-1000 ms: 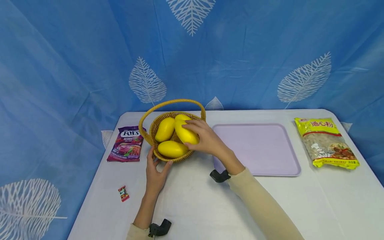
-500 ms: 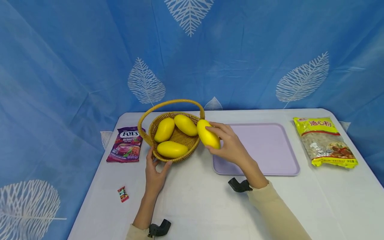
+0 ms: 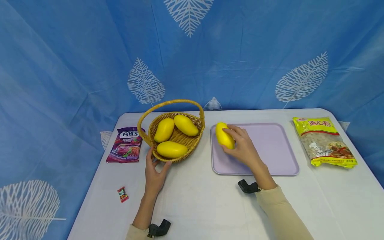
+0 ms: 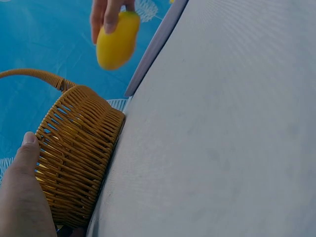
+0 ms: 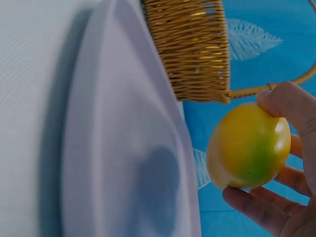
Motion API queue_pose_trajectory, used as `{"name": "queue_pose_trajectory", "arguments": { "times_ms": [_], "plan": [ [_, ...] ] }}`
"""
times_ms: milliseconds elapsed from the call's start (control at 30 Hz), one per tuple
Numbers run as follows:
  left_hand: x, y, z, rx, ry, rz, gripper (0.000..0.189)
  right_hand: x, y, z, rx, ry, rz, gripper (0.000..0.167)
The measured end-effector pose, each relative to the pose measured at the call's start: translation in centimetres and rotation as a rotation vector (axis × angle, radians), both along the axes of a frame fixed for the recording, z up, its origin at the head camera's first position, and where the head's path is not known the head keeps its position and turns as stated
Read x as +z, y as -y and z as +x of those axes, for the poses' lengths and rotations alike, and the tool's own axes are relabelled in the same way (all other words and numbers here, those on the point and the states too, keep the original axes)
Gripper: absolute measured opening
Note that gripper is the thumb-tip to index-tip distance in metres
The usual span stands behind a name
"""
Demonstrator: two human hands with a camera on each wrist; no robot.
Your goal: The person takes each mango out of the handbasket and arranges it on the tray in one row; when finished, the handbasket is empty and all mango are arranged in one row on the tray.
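Observation:
A yellow mango (image 3: pixel 225 136) is in my right hand (image 3: pixel 243 146), pinched between thumb and fingers above the left part of the lilac tray (image 3: pixel 273 150). In the right wrist view the mango (image 5: pixel 249 145) shows a green patch, and its shadow falls on the tray. My left hand (image 3: pixel 155 175) holds the near left side of the wicker basket (image 3: pixel 196 143), its thumb against the woven wall in the left wrist view. Several mangoes are in view; three, such as the front mango (image 3: pixel 172 149), lie inside the basket. The left fingertips are partly hidden.
A purple candy bag (image 3: pixel 126 145) lies left of the basket, with a small red wrapped candy (image 3: pixel 123 194) nearer the front. At the far right lies a yellow pasta bag (image 3: pixel 325 141). A blue leaf-patterned curtain (image 3: pixel 240 66) hangs behind the white table (image 3: pixel 204 200).
My right hand has lifted one mango out of the basket and carried it right, over the tray. The left hand and the basket stay in place.

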State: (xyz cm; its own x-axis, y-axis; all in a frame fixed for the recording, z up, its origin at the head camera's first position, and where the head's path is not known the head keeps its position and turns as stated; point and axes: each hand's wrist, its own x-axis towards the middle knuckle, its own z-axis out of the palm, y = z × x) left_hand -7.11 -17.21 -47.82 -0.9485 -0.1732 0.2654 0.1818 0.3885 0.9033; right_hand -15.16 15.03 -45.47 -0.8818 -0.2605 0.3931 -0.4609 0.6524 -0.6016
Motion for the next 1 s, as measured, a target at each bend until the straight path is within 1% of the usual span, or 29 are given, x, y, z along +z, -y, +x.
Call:
{"name": "queue_pose_trajectory", "arguments": {
  "times_ms": [133, 300, 733, 933, 1000],
  "plan": [
    [-0.1, 0.0, 0.0, 0.002, 0.007, -0.010, 0.082, -0.8, 0.1, -0.2, -0.018, -0.001, 0.013, 0.060],
    [0.0, 0.1, 0.0, -0.008, 0.019, -0.007, 0.082, -1.4, 0.1, -0.4, -0.021, 0.023, 0.032, 0.061],
    [-0.1, 0.2, 0.0, -0.003, 0.019, 0.000, 0.082, -2.0, 0.4, -0.6, -0.047, 0.070, 0.089, 0.063],
    [-0.1, 0.1, 0.0, -0.003, 0.030, 0.001, 0.082, -2.3, 0.9, -0.5, -0.052, 0.067, 0.103, 0.068],
    [-0.1, 0.1, 0.0, -0.001, 0.032, -0.001, 0.082, -2.3, 1.0, -0.5, -0.047, 0.060, 0.101, 0.066]
  ]
}}
